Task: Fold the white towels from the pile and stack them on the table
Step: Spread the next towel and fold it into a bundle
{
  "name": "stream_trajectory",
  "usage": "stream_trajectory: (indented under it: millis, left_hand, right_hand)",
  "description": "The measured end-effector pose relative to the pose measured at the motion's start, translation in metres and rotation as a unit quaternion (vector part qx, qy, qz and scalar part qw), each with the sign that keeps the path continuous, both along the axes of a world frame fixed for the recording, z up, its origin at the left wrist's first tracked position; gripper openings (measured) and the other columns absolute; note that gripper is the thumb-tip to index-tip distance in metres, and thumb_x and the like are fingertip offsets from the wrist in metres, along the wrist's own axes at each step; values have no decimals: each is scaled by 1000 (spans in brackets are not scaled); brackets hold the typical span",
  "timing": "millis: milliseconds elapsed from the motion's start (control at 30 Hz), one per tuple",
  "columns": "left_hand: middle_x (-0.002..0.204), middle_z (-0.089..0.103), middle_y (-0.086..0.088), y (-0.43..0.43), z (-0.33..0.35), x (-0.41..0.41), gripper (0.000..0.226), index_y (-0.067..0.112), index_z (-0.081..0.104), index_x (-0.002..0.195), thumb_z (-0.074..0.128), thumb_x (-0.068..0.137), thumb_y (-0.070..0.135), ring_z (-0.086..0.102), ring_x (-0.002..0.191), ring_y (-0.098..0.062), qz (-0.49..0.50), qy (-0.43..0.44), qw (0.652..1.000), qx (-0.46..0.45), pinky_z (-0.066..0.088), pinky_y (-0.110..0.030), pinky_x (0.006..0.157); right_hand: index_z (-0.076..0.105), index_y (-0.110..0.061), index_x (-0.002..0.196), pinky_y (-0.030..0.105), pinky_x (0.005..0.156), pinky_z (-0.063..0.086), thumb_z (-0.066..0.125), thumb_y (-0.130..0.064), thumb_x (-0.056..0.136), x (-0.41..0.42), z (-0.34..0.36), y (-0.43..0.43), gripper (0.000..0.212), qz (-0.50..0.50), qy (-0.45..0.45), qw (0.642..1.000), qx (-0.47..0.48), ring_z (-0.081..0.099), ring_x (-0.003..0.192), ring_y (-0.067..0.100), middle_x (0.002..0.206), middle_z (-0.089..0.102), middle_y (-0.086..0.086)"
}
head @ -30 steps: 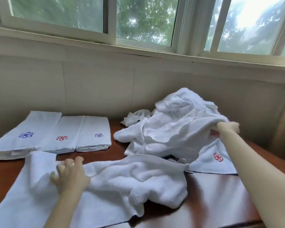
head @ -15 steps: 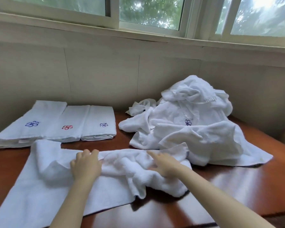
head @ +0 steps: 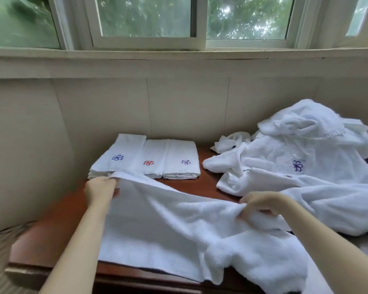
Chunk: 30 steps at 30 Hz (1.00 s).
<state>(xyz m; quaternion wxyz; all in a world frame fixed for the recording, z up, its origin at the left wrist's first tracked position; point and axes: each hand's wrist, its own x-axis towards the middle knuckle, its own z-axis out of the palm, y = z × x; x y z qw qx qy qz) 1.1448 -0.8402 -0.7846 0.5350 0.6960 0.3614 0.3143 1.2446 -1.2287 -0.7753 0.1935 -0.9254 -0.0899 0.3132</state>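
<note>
A white towel (head: 174, 225) lies spread and rumpled over the front of the brown table (head: 57, 219). My left hand (head: 101, 188) grips its far left corner and lifts it off the table. My right hand (head: 261, 203) pinches a bunched fold of the same towel further right. The pile of unfolded white towels (head: 302, 166) sits at the right, one showing a blue flower mark. Three folded towels (head: 147, 160) lie side by side at the back, with blue, red and purple flower marks.
A cream panelled wall (head: 179, 102) and a window sill run right behind the table. The table's left edge (head: 15, 251) drops off to a striped surface. The towel's front right end hangs over the table's front edge.
My view has swung left. My left hand moved to the towel's far left corner and raised it. My right hand went from lying flat on the towel to pinching a fold.
</note>
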Motion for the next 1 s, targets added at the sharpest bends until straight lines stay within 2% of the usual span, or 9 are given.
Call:
stream_trajectory:
  millis: [100, 167, 267, 433, 600, 733, 833, 900, 1000]
  left_hand:
    - [59, 55, -2, 13, 38, -8, 31, 15, 45, 58, 52, 82, -4, 65, 48, -12, 23, -124, 991, -55, 56, -26, 58]
    - [63, 54, -1, 15, 71, -12, 31, 18, 39, 62, 56, 83, 3, 64, 62, -19, 26, -161, 987, -7, 52, -30, 66]
    - [75, 56, 0, 18, 115, -21, 21, 20, 44, 72, 59, 85, 16, 53, 74, -22, 49, -168, 976, 126, 39, -28, 61]
    - [103, 67, -16, 30, 157, -43, 22, 5, 55, 106, 57, 94, 24, 59, 93, -35, 45, -113, 933, 338, 30, -28, 67]
    - [120, 60, -28, 43, 172, -63, 21, -8, 63, 106, 58, 93, 8, 56, 112, -41, 38, -64, 879, 471, 32, -37, 92]
    - [145, 38, -26, 39, 175, -79, 28, -5, 58, 120, 52, 95, 7, 37, 133, -37, 62, -92, 900, 422, 23, -35, 107]
    - [143, 38, -28, 35, 178, -89, 30, -4, 59, 121, 53, 95, 8, 32, 136, -38, 72, -101, 889, 441, 24, -39, 110]
    - [133, 48, -27, 30, 177, -91, 23, -2, 66, 112, 55, 94, 9, 40, 129, -38, 30, -73, 874, 480, 32, -41, 104]
    - [111, 58, -23, 13, 165, -89, 19, -2, 67, 97, 54, 94, 11, 50, 114, -36, -40, -19, 858, 511, 42, -43, 92]
  right_hand:
    - [57, -7, 77, 25, 58, 42, 69, -16, 76, 2, 24, 15, 15, -103, -144, 970, 166, 51, 63, 20, 71, 52, 10]
    - [52, -9, 68, 26, 61, 43, 68, -3, 77, 7, 48, 20, 19, -155, -238, 923, 259, 53, 66, 21, 65, 54, 9]
    - [54, -14, 76, 27, 68, 39, 65, 9, 76, 7, 89, 22, 26, -161, -283, 867, 378, 51, 73, 19, 77, 57, 6]
    - [56, -12, 101, 19, 62, 42, 59, 9, 79, -2, 131, 24, 30, -160, -377, 830, 380, 53, 79, 17, 85, 59, 3]
    - [62, -8, 96, 30, 75, 45, 65, -20, 88, -23, 153, 36, 15, -168, -502, 802, 277, 61, 84, 21, 87, 65, 5]
    - [46, -10, 82, 28, 45, 54, 42, -17, 100, -46, 174, 39, 20, -232, -501, 710, 437, 61, 39, 10, 61, 63, 11]
    - [41, -19, 77, 30, 51, 55, 41, -13, 100, -64, 191, 32, 25, -227, -507, 652, 517, 64, 45, 14, 61, 64, 7]
    - [44, -20, 76, 36, 60, 56, 46, -7, 98, -81, 184, 46, 26, -173, -491, 674, 524, 67, 59, 24, 71, 66, 11]
    - [53, -15, 82, 40, 72, 52, 55, -12, 93, -103, 128, 90, 11, -14, -390, 831, 396, 65, 74, 30, 89, 68, 17]
